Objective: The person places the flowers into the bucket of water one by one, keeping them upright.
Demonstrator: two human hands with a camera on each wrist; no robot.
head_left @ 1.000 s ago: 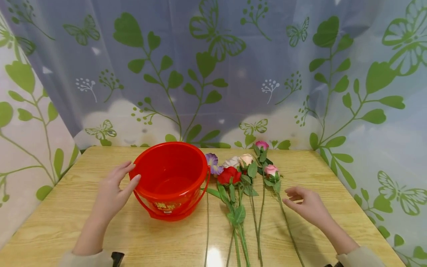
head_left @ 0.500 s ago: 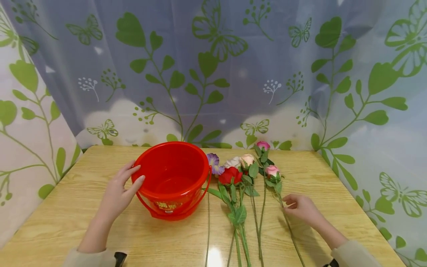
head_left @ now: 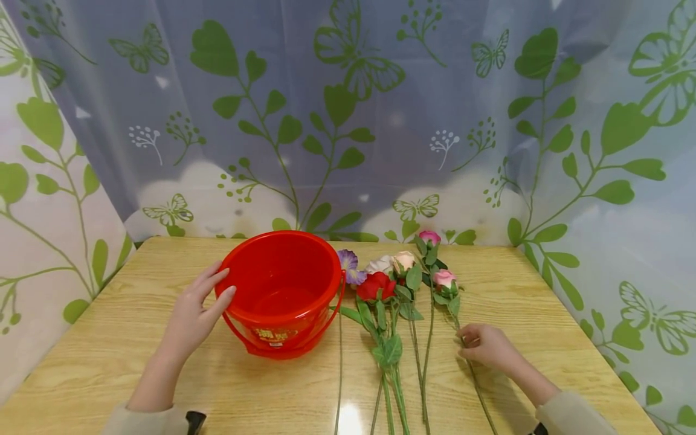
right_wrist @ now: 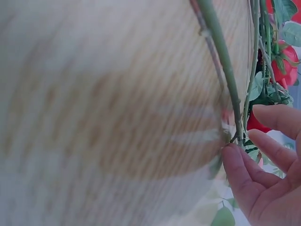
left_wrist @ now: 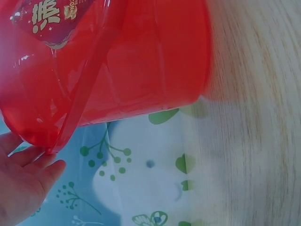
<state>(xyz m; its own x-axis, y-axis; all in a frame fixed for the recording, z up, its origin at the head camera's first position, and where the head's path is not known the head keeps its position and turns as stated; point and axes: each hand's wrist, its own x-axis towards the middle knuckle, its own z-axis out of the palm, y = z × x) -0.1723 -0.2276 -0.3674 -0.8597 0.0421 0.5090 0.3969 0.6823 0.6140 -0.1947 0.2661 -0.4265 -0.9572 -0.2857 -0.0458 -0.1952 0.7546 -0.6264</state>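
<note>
1. Grip: right hand (head_left: 486,347) has its fingertips apart at the stem (head_left: 481,399) of the light-pink rose (head_left: 444,278); I see no closed pinch. Left hand (head_left: 190,317) touches the red bucket (head_left: 280,284), fingers loose.
2. That rose lies on the wooden table (head_left: 544,314).
3. Step, I judge: taking up the stem; next calls for a firm pinch.
4. Since one second earlier, right hand has reached the stem.

At centre-left of the frame one bucket (head_left: 280,284) is counted, at centre-right at least six flowers (head_left: 375,286), at lower left one left hand (head_left: 190,314), at lower right one right hand (head_left: 486,346).
</note>
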